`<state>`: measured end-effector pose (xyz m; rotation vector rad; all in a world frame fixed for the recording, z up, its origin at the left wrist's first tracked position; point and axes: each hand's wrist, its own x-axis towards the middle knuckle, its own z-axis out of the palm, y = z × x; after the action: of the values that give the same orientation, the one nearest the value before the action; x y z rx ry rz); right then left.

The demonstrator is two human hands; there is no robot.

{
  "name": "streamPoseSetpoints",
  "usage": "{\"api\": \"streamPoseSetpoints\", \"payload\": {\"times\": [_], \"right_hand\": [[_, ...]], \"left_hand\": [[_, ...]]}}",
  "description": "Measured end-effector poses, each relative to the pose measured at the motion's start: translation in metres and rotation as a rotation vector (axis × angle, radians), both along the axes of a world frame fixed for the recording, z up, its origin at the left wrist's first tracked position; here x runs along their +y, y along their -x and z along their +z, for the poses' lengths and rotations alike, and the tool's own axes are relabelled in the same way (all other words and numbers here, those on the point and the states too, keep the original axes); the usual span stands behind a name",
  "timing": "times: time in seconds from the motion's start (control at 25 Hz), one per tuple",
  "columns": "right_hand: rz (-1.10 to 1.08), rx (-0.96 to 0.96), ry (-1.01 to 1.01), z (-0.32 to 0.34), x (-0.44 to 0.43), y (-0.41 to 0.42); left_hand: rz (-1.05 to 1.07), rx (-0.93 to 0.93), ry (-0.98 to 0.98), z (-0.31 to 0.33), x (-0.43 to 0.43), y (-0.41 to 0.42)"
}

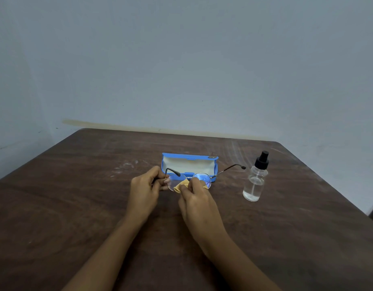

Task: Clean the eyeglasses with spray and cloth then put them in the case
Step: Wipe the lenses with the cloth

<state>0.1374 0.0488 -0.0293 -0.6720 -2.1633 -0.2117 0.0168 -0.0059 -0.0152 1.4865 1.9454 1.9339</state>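
Thin-framed round eyeglasses with both temple arms unfolded are held just above the brown table, in front of the case. My left hand pinches the frame at its left hinge. My right hand pinches a small yellow cloth against the left lens. Behind the glasses, a blue eyeglass case with a cream lining lies open. A clear spray bottle with a black nozzle stands upright to the right of the case.
The table's far edge meets a pale blue-grey wall. Its right edge runs diagonally past the spray bottle. Whitish smears mark the tabletop left of the case.
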Motion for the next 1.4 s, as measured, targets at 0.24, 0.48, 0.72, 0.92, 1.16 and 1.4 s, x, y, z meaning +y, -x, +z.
{"api": "streamPoseSetpoints", "payload": {"times": [0.24,0.48,0.72,0.92,1.16,1.4], "right_hand": [[-0.093,-0.044,0.054,-0.003,0.000,0.011],[0.041,0.013,0.009,-0.003,0.010,0.013],[0.166,0.034,0.052,-0.001,0.010,0.011],[0.153,-0.004,0.045,0.000,0.001,0.004],[-0.015,0.008,0.008,0.002,-0.002,0.004],[0.081,0.034,0.072,0.001,0.004,0.012]], "left_hand": [[-0.026,0.073,0.020,-0.004,0.002,-0.002],[-0.054,0.054,0.034,-0.005,0.004,-0.002],[-0.037,0.023,0.022,-0.001,0.001,-0.002],[0.014,0.053,0.017,0.001,-0.001,0.000],[-0.024,-0.032,0.000,0.001,0.000,-0.003],[-0.023,0.046,0.018,-0.001,0.001,-0.003]]}}
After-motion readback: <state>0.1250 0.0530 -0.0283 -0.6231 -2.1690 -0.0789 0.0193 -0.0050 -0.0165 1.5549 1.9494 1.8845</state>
